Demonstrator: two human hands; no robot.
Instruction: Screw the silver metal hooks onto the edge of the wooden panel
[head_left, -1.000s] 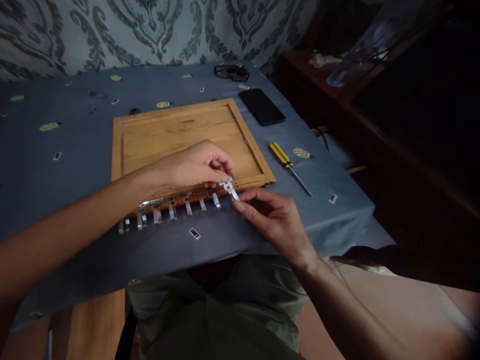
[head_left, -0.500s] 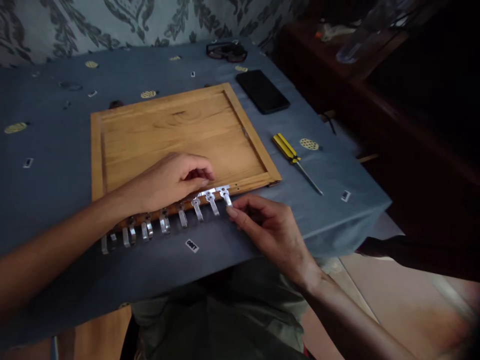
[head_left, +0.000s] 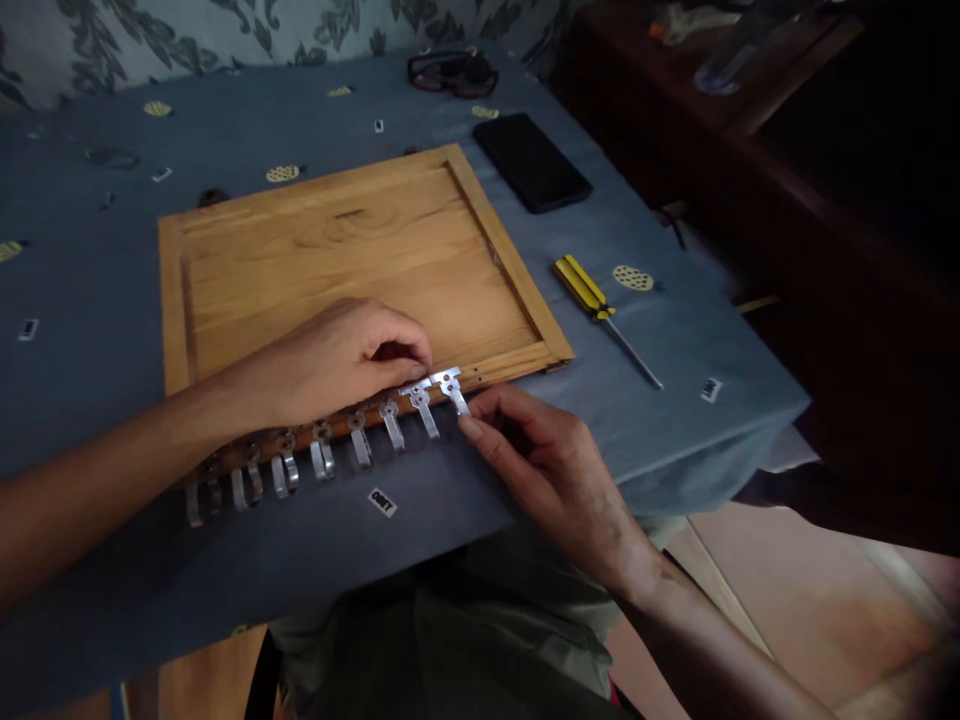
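A wooden framed panel (head_left: 315, 230) lies flat on the cloth-covered table. Along its near edge runs a row of silver metal hooks (head_left: 391, 425), several of them, their curved ends sticking out past the wood. At the right end of that row, my right hand (head_left: 555, 470) pinches the tip of one metal hook (head_left: 451, 390) between thumb and forefinger; its flat T-shaped end rests on the edge strip. My left hand (head_left: 352, 350) lies over the near edge, fingers curled and closed beside that flat end. What its fingertips hold, if anything, is hidden.
A yellow-handled screwdriver (head_left: 585, 288) lies right of the panel, with a black phone (head_left: 531, 162) behind it. Dark-framed glasses (head_left: 454, 75) sit at the back of the blue tablecloth (head_left: 480, 500). Dark furniture (head_left: 750, 200) stands at the right.
The view has shifted slightly, so the panel appears a little larger. Both hands keep nearly the same places at the end hook.
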